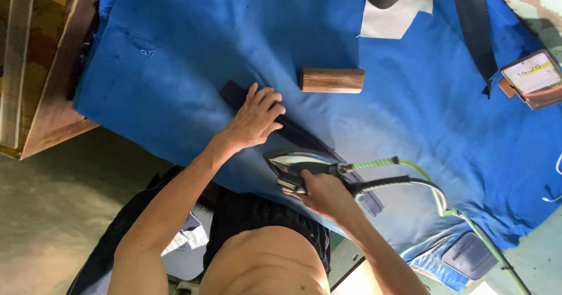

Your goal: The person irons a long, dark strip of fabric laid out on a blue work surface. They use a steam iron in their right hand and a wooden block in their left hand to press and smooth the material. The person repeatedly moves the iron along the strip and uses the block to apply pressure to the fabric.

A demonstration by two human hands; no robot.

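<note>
The right hand [319, 192] is clamped on the heavy, rigid steam iron [298, 167] by its handle; just beyond the iron, the left hand [254, 119] lies flat, fingers spread, on the limp dark fabric strip [293, 132].

Matt blue cloth cover [193, 61], grainy brown wooden block [331, 79], glossy metal iron [298, 166], dark fabric strip [293, 132].

Royal blue pressing cloth [193, 55], plain and unpatterned, under a dark navy fabric strip [293, 132]. Silver-and-black steam iron [301, 169] with pale green hose [433, 181]. Brown wooden block [332, 79], white paper piece [395, 14].
</note>
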